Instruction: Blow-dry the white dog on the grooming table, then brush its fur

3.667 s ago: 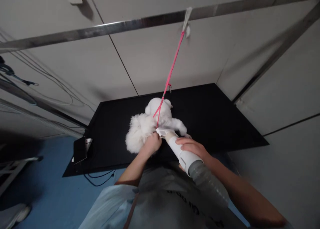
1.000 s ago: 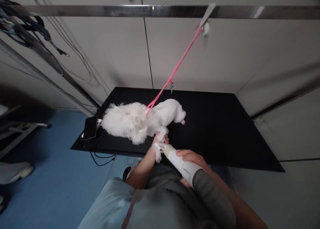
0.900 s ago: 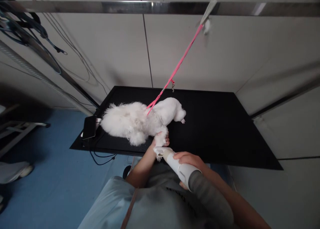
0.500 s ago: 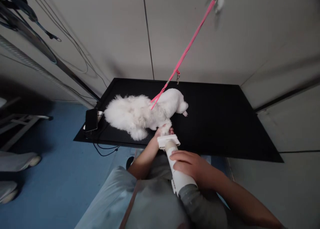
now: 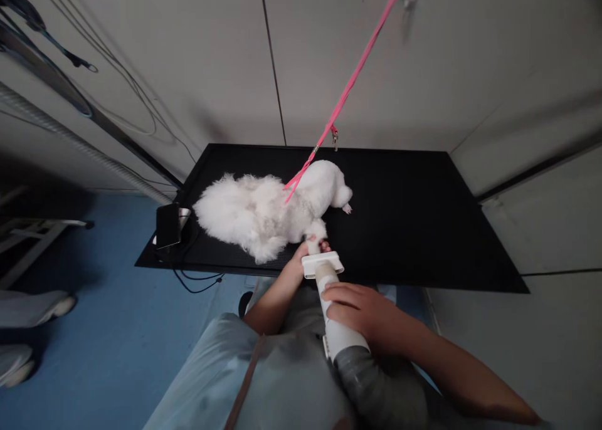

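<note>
A fluffy white dog lies on the black grooming table, with a pink grooming loop running up from around its body. One of its legs reaches toward me, and my left hand is closed around the paw end of it. Wrapped over a white dryer nozzle is my right hand. The flat, wide tip of the nozzle sits right at the held paw and hides part of my left fingers. A grey hose leads from the nozzle toward my body.
A black phone and cables lie at the table's left edge. A pale ribbed hose and a dark bar slope down at the left. Another person's legs show on the blue floor. A wall stands behind the table.
The nozzle tip has shifted slightly right along the held paw. The dog's fur near the haunch is blown into a different shape. The view has tilted a little.
</note>
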Demonstrator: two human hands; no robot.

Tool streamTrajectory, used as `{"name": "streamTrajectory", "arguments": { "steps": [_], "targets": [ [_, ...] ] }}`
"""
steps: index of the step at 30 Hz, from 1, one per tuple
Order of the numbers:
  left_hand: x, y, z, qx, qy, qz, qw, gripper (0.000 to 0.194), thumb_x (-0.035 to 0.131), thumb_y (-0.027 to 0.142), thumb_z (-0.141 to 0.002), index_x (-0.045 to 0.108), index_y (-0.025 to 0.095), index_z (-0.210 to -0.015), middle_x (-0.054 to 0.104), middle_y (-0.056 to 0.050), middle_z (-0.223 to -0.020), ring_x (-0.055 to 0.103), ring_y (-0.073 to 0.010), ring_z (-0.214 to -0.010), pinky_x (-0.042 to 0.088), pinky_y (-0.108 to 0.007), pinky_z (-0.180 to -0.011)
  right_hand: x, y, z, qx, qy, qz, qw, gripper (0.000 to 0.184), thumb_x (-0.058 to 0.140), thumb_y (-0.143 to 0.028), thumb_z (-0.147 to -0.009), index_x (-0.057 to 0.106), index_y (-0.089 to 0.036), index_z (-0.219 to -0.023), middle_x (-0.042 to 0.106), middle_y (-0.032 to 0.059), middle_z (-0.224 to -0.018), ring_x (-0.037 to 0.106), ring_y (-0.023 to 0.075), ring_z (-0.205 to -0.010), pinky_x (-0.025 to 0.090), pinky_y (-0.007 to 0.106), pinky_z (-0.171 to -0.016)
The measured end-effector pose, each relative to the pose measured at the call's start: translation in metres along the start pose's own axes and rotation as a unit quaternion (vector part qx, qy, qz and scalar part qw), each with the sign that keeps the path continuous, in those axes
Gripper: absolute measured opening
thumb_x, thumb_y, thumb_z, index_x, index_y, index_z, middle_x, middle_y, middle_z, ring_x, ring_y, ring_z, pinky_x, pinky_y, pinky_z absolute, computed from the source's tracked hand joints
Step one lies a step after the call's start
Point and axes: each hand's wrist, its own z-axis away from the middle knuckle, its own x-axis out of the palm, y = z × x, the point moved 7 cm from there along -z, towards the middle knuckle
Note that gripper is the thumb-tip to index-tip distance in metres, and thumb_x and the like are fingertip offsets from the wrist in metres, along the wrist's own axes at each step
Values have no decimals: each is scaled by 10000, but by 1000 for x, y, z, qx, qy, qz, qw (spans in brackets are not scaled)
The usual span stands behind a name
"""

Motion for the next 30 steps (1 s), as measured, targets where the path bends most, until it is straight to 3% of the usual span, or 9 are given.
{"name": "streamTrajectory", "arguments": {
  "steps": [3,6,8,12,19,22,26,30],
  "targets": [
    [-1,-1,-1,9,3,6,1000,220,521,266,-936,621,146,-781,680,-59,-713,700,-192,-748,539,-377,-892,2,-1,2,-3,-27,-6,1000,164,596,-286,-921,669,-172,-1014,697,117,-1135,631,232,-1130,531,350,-985],
    [-3,-4,1,-18,8,-14,1000,193,561,305,-894,652,136,-876,730,-93,-813,727,-239,-842,514,-433,-959,-1,-1,2,-3,-17,9,1000,156,555,-250,-944,671,-166,-1008,691,123,-1152,621,231,-1143,522,357,-1001],
    [-4,-6,2,-28,3,-23,999,195,571,309,-864,659,136,-884,746,-112,-871,730,-255,-879,503,-442,-976,-2,-1,1,-7,-16,10,1000,162,554,-246,-944,670,-158,-1015,686,135,-1165,615,237,-1147,520,368,-1006],
    [-6,-5,2,-7,-11,-21,1000,99,592,249,-796,640,163,-792,714,-72,-731,726,-228,-795,504,-429,-983,1,-1,-1,-17,-35,-9,999,190,601,-289,-915,671,-154,-1028,695,130,-1112,637,233,-1082,545,361,-962],
    [-16,-8,0,8,-10,4,1000,82,610,185,-781,657,126,-814,730,-88,-789,731,-222,-810,544,-381,-906,-1,1,0,-25,-6,-8,1000,192,565,-285,-943,672,-138,-1001,699,137,-1103,649,237,-1074,553,361,-962],
    [-18,-5,-2,22,-11,-4,1000,134,647,244,-787,669,125,-842,730,-85,-814,718,-211,-778,559,-341,-800,0,7,2,-12,5,-4,1000,204,548,-273,-949,674,-140,-1039,688,152,-1154,629,243,-1127,538,377,-988],
    [-21,-1,-3,14,-5,-51,999,255,679,350,-811,591,154,-674,549,9,-537,521,-99,-462,439,-213,-504,2,12,5,-13,8,-36,999,220,563,-275,-932,676,-154,-1077,689,133,-1179,620,228,-1161,520,360,-1018],
    [-24,5,-5,38,29,-96,994,515,490,624,-913,584,175,-678,506,-7,-520,496,-127,-479,462,-261,-544,-5,16,3,0,51,-39,998,220,531,-267,-959,682,-161,-1078,675,140,-1240,599,237,-1215,494,379,-1056]
  ]
}}
